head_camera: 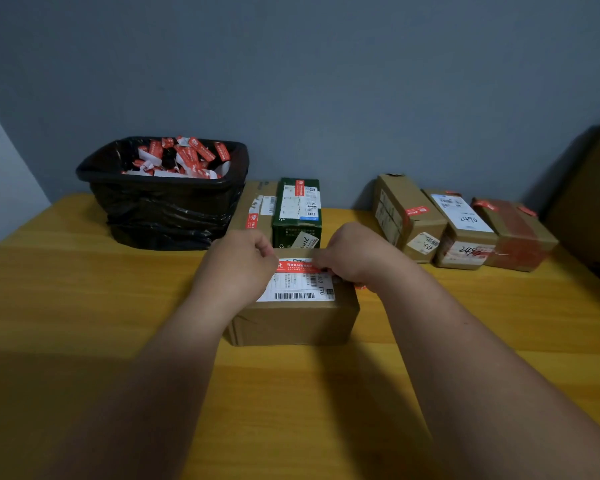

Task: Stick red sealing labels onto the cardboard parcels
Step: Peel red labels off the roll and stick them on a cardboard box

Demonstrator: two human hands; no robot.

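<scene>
A red sealing label (297,266) is pinched at each end by the left hand (238,263) and right hand (355,256), across a cardboard parcel (293,313) on the yellow table (84,289). "T70" is printed on its white shipping label (297,289). Behind are seen a black-lined bin (163,199) of label scraps, a green box (297,213), and three labelled parcels (465,226) to the right.

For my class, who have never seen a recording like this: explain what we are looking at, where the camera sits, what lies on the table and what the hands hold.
No machine here: a person's bare arms, filmed from a camera on their head, looking down. The left hand and right hand pinch the ends of a red label across the top of a cardboard parcel on a yellow table. Behind stand a lined black bin full of red and white strips, a green box, and three more parcels at right, already labelled.
</scene>
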